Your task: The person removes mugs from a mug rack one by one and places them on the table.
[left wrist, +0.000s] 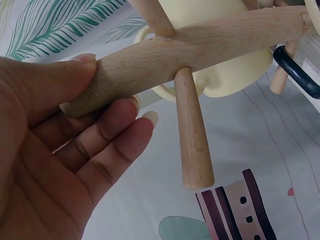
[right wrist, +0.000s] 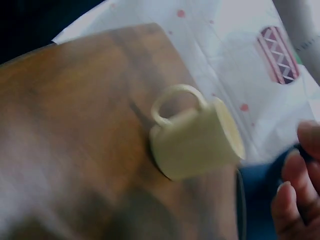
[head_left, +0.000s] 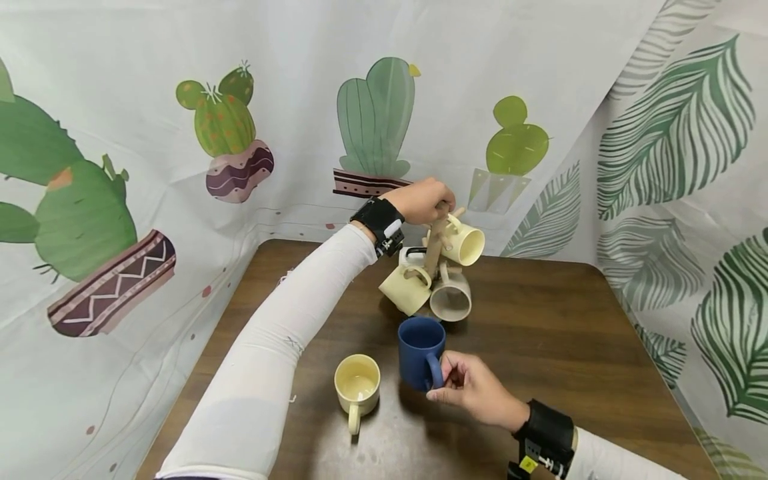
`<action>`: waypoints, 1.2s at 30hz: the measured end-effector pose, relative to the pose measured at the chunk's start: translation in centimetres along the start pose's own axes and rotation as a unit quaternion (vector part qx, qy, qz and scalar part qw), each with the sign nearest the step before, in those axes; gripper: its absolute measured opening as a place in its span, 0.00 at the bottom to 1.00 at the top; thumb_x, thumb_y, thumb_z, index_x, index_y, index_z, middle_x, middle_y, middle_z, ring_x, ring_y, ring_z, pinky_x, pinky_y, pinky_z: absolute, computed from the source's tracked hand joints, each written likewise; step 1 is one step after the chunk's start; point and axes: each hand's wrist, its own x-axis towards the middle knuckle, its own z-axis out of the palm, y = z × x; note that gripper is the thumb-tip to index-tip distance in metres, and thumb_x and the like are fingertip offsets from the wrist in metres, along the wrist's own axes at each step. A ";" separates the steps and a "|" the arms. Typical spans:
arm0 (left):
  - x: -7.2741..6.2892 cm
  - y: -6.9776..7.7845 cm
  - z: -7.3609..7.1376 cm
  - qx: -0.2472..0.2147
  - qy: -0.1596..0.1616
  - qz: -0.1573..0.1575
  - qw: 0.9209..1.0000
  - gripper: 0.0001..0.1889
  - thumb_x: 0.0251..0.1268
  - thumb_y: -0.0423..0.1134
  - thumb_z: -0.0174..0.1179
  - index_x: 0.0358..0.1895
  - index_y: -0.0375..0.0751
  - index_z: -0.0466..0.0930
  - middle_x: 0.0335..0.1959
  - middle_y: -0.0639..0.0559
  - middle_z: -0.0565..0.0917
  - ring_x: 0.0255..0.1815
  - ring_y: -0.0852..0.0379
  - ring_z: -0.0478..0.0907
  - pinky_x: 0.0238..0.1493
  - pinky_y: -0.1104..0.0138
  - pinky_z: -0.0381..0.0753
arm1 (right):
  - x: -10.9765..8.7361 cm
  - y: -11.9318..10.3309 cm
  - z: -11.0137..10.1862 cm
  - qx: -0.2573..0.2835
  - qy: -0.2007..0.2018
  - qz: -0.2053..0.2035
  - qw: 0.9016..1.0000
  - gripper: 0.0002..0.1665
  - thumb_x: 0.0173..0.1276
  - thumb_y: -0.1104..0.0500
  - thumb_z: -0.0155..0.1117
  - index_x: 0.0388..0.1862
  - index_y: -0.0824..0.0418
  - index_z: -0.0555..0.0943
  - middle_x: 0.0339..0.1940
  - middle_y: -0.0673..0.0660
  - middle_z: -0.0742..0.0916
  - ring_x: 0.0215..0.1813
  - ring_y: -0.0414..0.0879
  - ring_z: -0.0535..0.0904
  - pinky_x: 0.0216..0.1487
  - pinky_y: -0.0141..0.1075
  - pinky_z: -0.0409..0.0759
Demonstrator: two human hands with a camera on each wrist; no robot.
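Observation:
My left hand [head_left: 423, 200] grips the top of a wooden mug tree [head_left: 435, 250]. In the left wrist view, thumb and fingers hold the end of its post [left wrist: 130, 65], beside a bare peg [left wrist: 195, 135]. My right hand [head_left: 473, 390] pinches the handle of a blue mug [head_left: 414, 360], upright in front of the tree. That mug [right wrist: 257, 200] is partly cut off in the right wrist view. Left of it, a pale yellow mug [head_left: 359, 383] stands upright on the table, handle toward me.
Hanging on the tree are a cream mug [head_left: 468, 245] at upper right, a yellow mug [head_left: 405, 291] at left, and a greyish-beige mug [head_left: 451, 300] low down. A white mug [head_left: 410, 260] with a black handle sits behind. Patterned cloth [head_left: 300, 100] backs the wooden table [head_left: 540, 320].

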 end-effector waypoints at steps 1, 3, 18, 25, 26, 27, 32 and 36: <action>0.0 0.0 0.0 0.000 0.001 -0.001 1.000 0.09 0.74 0.26 0.52 0.38 0.38 0.82 0.30 0.51 0.71 0.32 0.56 0.64 0.40 0.67 0.64 | -0.2 0.2 0.5 -0.006 0.014 -0.002 1.000 0.19 0.59 0.69 0.78 0.28 0.69 0.72 0.25 0.49 0.79 0.26 0.30 0.75 0.25 0.27 0.76; 0.0 0.0 0.0 -0.002 0.002 -0.001 1.000 0.09 0.74 0.25 0.51 0.35 0.38 0.80 0.29 0.50 0.69 0.32 0.55 0.62 0.40 0.67 0.63 | -0.7 0.7 1.5 -0.017 0.042 -0.004 0.999 0.18 0.59 0.69 0.78 0.28 0.68 0.73 0.23 0.52 0.81 0.25 0.30 0.75 0.24 0.28 0.77; 0.1 -0.5 0.6 -0.009 0.004 -0.001 1.000 0.13 0.74 0.26 0.48 0.43 0.37 0.85 0.35 0.49 0.79 0.34 0.56 0.68 0.41 0.68 0.67 | -2.1 3.5 5.6 -0.008 0.107 0.018 0.994 0.17 0.61 0.67 0.77 0.29 0.67 0.73 0.22 0.61 0.84 0.21 0.31 0.78 0.20 0.34 0.82; 0.0 -0.3 0.1 -0.007 0.005 0.000 1.000 0.13 0.74 0.26 0.48 0.42 0.37 0.85 0.33 0.50 0.77 0.33 0.56 0.68 0.40 0.68 0.67 | -1.9 4.6 6.7 -0.019 0.123 0.013 0.992 0.18 0.61 0.67 0.78 0.28 0.67 0.73 0.22 0.60 0.85 0.23 0.30 0.78 0.22 0.33 0.82; -0.1 -0.2 0.1 -0.006 0.006 0.000 1.000 0.13 0.74 0.26 0.49 0.42 0.37 0.85 0.33 0.50 0.78 0.33 0.56 0.68 0.40 0.68 0.67 | -2.0 4.7 6.9 -0.023 0.123 0.015 0.992 0.18 0.61 0.66 0.78 0.28 0.67 0.73 0.22 0.60 0.85 0.23 0.30 0.77 0.22 0.33 0.81; -0.1 -0.2 0.1 -0.006 0.007 -0.001 1.000 0.13 0.74 0.26 0.49 0.42 0.37 0.85 0.34 0.50 0.78 0.34 0.56 0.69 0.41 0.68 0.67 | -2.1 4.7 7.0 -0.024 0.124 0.021 0.992 0.18 0.61 0.66 0.78 0.28 0.66 0.73 0.23 0.59 0.85 0.23 0.30 0.77 0.23 0.32 0.81; 0.0 -0.2 0.4 0.000 0.003 0.002 1.000 0.12 0.73 0.26 0.49 0.41 0.37 0.85 0.34 0.50 0.77 0.34 0.56 0.68 0.41 0.68 0.67 | -2.6 4.9 7.8 -0.025 0.126 0.060 0.990 0.19 0.61 0.64 0.79 0.28 0.65 0.73 0.23 0.56 0.85 0.23 0.30 0.76 0.24 0.31 0.79; -0.1 -0.2 0.2 -0.002 0.001 -0.001 1.000 0.12 0.73 0.25 0.49 0.43 0.36 0.85 0.35 0.50 0.78 0.35 0.56 0.69 0.41 0.68 0.68 | -2.5 5.1 8.0 -0.037 0.137 0.052 0.989 0.20 0.60 0.65 0.79 0.28 0.65 0.72 0.23 0.56 0.84 0.23 0.30 0.76 0.23 0.31 0.80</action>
